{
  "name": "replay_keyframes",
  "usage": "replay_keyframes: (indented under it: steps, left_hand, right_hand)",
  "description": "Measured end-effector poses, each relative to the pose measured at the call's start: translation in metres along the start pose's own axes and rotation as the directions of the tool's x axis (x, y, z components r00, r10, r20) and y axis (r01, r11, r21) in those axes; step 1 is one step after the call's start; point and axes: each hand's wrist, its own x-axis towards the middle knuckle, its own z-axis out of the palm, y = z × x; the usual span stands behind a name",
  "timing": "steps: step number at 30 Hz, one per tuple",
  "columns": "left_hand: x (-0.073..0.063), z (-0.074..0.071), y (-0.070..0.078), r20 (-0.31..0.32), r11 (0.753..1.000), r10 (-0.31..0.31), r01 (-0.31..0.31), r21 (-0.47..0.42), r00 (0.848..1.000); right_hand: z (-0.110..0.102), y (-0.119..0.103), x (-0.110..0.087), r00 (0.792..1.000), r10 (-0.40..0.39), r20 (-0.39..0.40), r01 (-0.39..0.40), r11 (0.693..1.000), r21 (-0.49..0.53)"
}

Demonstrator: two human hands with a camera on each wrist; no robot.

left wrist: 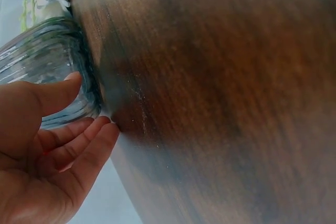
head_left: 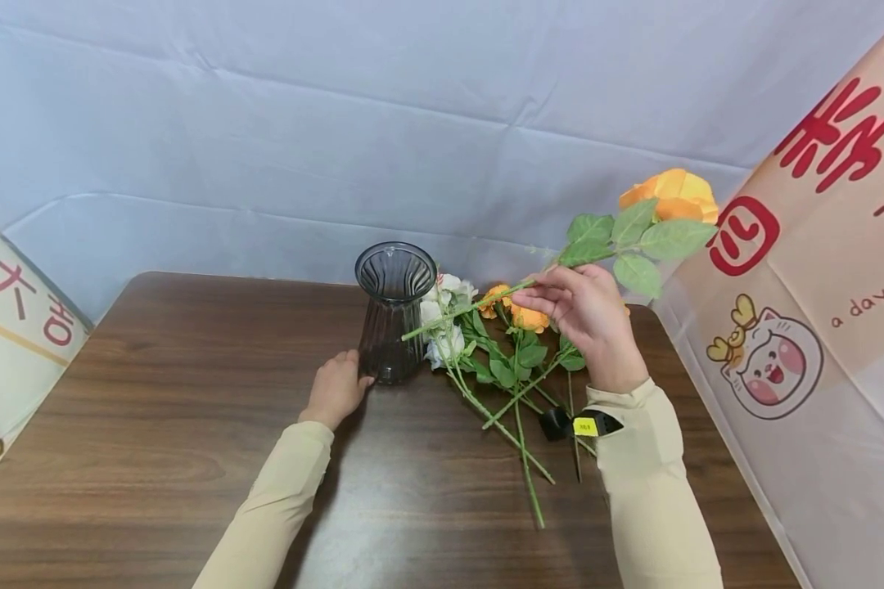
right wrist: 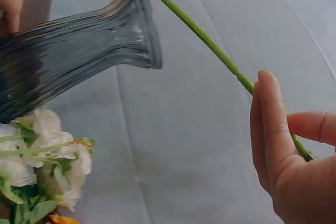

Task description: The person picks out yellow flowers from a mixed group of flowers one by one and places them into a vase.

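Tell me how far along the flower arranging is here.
Done: the vase stands upright on the table, with the left hand at its base. No stem shows in its mouth, so filling seems barely begun.
In hand: the right hand pinches one orange flower by its stem, not yet inserted.
Left: apparently inserting that one, then the white flowers and other orange flowers lying beside the vase.

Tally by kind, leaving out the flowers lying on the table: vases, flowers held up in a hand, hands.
Vase: 1
Yellow-orange flower held up: 1
Hands: 2, the left hand and the right hand
Total: 4
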Motion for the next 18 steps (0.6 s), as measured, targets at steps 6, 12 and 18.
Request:
replay_keyframes:
  steps: [6, 12, 18]
  left_hand:
    - [-0.001, 0.000, 0.000, -0.002, 1.000, -0.002, 0.002, 0.000, 1.000]
    - [-0.001, 0.001, -0.001, -0.006, 1.000, -0.002, 0.002, -0.001, 1.000]
    - [0.000, 0.001, -0.001, -0.005, 1.000, -0.002, 0.002, 0.008, 1.000]
  right_hand:
    - [0.009, -0.012, 0.004, 0.999, -0.052, -0.016, 0.053, 0.997, 0.051]
    - [0.017, -0.013, 0.011, 0.994, -0.092, -0.053, 0.095, 0.994, 0.060]
    - [0.027, -0.004, 0.018, 0.989, -0.114, -0.089, 0.111, 0.993, -0.045]
